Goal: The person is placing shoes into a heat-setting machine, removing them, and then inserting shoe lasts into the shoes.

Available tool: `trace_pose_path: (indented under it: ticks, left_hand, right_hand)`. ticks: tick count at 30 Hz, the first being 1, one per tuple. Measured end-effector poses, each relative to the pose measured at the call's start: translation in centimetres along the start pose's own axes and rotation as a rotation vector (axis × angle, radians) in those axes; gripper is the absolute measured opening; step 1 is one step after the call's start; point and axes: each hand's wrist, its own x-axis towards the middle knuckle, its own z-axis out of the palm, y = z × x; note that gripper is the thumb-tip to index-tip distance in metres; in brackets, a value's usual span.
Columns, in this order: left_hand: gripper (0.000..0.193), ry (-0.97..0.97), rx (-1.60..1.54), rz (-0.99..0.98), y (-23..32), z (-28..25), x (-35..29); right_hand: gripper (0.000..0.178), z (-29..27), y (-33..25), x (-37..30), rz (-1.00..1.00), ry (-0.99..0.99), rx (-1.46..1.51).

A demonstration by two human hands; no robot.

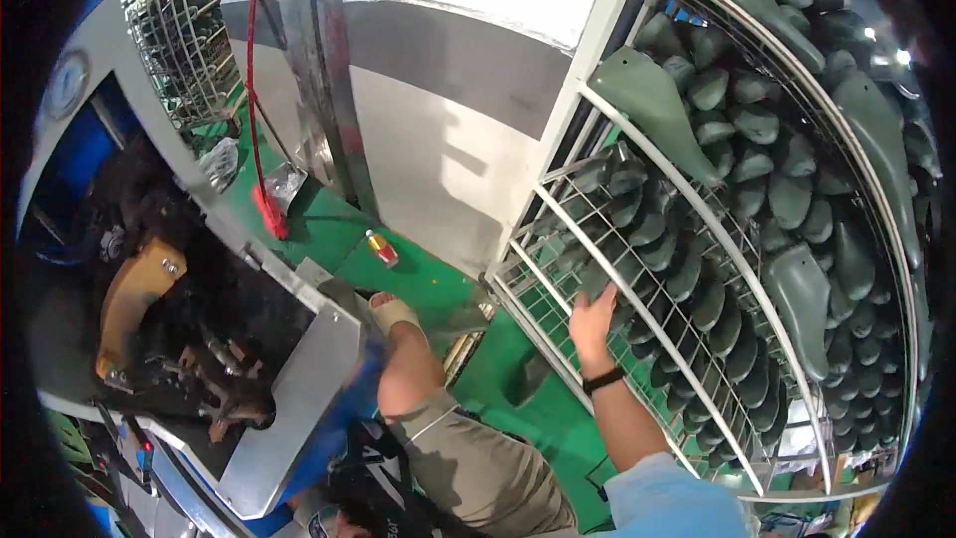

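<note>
My right hand (594, 321), with a black band on the wrist, reaches out to the side of a white wire rack (581, 236). Its fingers look stretched and apart, close to a row of dark green shoe lasts (659, 251) lying on the rack's lower shelf. Whether the fingertips touch a last is hard to tell. Nothing is seen held in that hand. My left hand does not show. More lasts (755, 125) are heaped on the shelf above, and a larger green last (652, 105) sticks out over the rail.
A machine (299, 418) with a light metal edge and a tan curved part (139, 309) stands at left. My bent leg (478, 458) is beside it. Beyond, a red broom (267, 209), a dustpan (284, 187) and a small red-and-yellow bottle (380, 248) are by the wall.
</note>
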Motion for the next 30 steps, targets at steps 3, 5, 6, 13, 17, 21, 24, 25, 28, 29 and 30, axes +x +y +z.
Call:
trace_pose_path:
  ticks: [3,5,6,13,17,21,24,25,28,29,30]
  left_hand:
    - [0.045,0.004,0.189,0.034,0.8,0.7,0.1]
    - [0.029,0.071,0.032,-0.199,4.1,0.5,0.0]
    - [0.029,0.130,0.037,-0.221,5.4,0.1,0.1]
    - [0.040,-0.122,0.114,-0.400,8.6,-7.9,-5.2]
    - [0.039,0.411,-0.506,0.017,6.5,-14.9,-15.1]
    - [0.040,0.828,-0.454,0.337,4.0,-21.4,-24.8]
    - [0.032,0.916,-0.039,-0.012,3.7,-27.5,-26.6]
    - [0.028,0.952,0.233,-0.204,5.2,-28.3,-24.0]
    - [0.036,0.939,0.860,-0.441,1.3,-32.9,-22.0]
    - [0.036,0.952,0.853,-0.422,0.7,-34.0,-21.4]
    - [0.040,0.939,0.877,-0.496,0.5,-34.9,-20.9]
  right_hand:
    - [0.074,5.1,3.0,6.9,-0.017,0.032,-0.007]
    - [0.076,7.0,2.3,8.0,0.063,-0.108,0.076]
    - [0.078,7.8,1.9,7.7,0.045,-0.155,0.207]
    - [0.057,5.4,9.7,7.2,0.305,-0.464,0.746]
    - [0.046,1.5,7.5,3.3,0.389,-0.531,0.551]
    - [0.040,1.0,-1.7,-7.9,0.302,-0.765,0.588]
    - [0.038,0.5,-7.0,-12.3,0.216,-0.891,0.615]
    - [0.038,0.1,-8.9,-13.0,0.195,-0.886,0.623]
    - [0.035,-2.1,-13.1,-15.2,-0.017,-0.931,0.554]
    - [0.034,-2.7,-14.1,-15.7,-0.087,-0.951,0.527]
    - [0.034,-3.4,-15.1,-16.3,-0.158,-0.971,0.500]
